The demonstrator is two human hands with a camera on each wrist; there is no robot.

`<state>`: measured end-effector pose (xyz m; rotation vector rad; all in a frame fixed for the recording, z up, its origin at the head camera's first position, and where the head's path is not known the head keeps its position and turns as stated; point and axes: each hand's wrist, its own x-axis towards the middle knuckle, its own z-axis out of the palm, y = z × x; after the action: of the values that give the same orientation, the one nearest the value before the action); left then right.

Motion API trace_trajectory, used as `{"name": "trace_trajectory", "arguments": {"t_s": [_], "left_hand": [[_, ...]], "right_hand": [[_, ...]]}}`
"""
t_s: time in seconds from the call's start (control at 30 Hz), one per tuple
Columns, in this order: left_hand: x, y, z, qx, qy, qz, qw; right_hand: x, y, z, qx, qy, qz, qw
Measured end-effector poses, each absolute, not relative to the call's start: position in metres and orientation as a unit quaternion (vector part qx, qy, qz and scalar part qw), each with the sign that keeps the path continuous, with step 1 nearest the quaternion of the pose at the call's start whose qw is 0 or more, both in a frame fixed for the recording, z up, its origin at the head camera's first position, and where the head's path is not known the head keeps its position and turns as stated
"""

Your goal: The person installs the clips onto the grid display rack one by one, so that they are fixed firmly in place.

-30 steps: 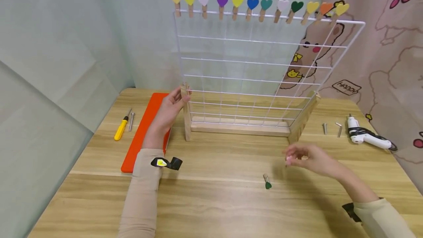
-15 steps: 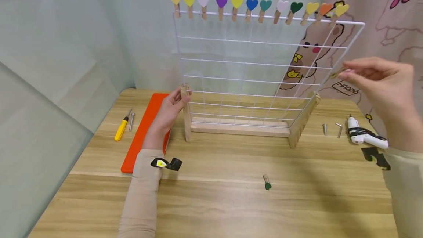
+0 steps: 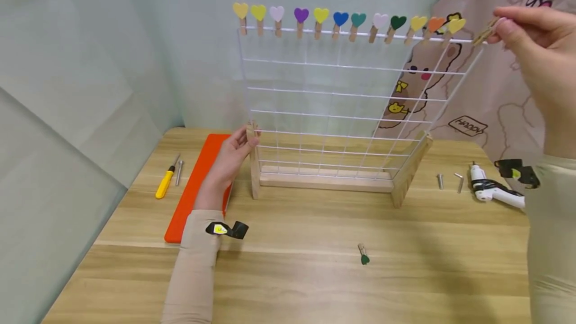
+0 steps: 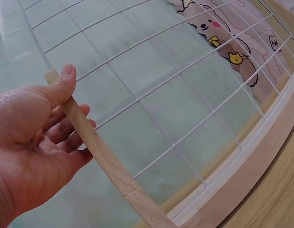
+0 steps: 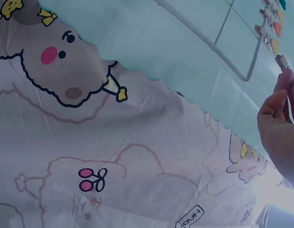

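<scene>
A white wire grid stands in a wooden base. Along its top rail sits a row of several small clothespins with coloured hearts, among them a purple-heart clothespin. My left hand holds the left wooden upright, thumb on the near side and fingers behind it. At the top right corner of the grid, my right hand pinches a wooden clothespin, its tip right at the rail; the fingers mostly cover its heart. Another clothespin, with a dark green heart, lies on the table.
On the left lie an orange-red flat case, a yellow screwdriver and a bolt. A second bolt, a hex key and a white corded tool lie on the right. A patterned cloth hangs behind.
My right hand has risen with the clothespin from low over the table, past the grid's right side, to its top right corner. The left hand keeps its hold on the upright.
</scene>
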<state>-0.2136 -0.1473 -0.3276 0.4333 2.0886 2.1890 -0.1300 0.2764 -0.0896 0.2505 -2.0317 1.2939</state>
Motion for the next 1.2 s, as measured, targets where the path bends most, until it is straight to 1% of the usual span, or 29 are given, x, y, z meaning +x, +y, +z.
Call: {"name": "trace_trajectory", "arguments": {"t_s": [0.1, 0.2, 0.43, 0.5, 0.63, 0.87, 1.03, 1.2], "left_hand": [[-0.213, -0.148, -0.328, 0.14, 0.681, 0.717, 0.043], [-0.212, -0.149, -0.327, 0.138, 0.686, 0.713, 0.042], [-0.215, -0.146, -0.326, 0.143, 0.693, 0.706, 0.04], [-0.215, -0.145, -0.326, 0.142, 0.69, 0.709, 0.041], [-0.21, -0.145, -0.321, 0.136, 0.684, 0.715, 0.046], [-0.197, -0.145, -0.311, 0.137, 0.687, 0.711, 0.057], [-0.196, -0.145, -0.312, 0.153, 0.68, 0.715, 0.05], [-0.203, -0.147, -0.319, 0.145, 0.683, 0.714, 0.046]], "right_hand": [[-0.134, 0.275, -0.088, 0.082, -0.802, 0.479, 0.348], [-0.138, 0.272, -0.087, 0.093, -0.795, 0.48, 0.358], [-0.141, 0.266, -0.088, 0.102, -0.782, 0.453, 0.415], [-0.142, 0.265, -0.086, 0.094, -0.792, 0.433, 0.421], [-0.144, 0.261, -0.084, 0.084, -0.815, 0.411, 0.399], [-0.146, 0.259, -0.089, 0.114, -0.817, 0.423, 0.376], [-0.145, 0.259, -0.092, 0.111, -0.828, 0.409, 0.367], [-0.145, 0.258, -0.091, 0.112, -0.831, 0.408, 0.361]]}}
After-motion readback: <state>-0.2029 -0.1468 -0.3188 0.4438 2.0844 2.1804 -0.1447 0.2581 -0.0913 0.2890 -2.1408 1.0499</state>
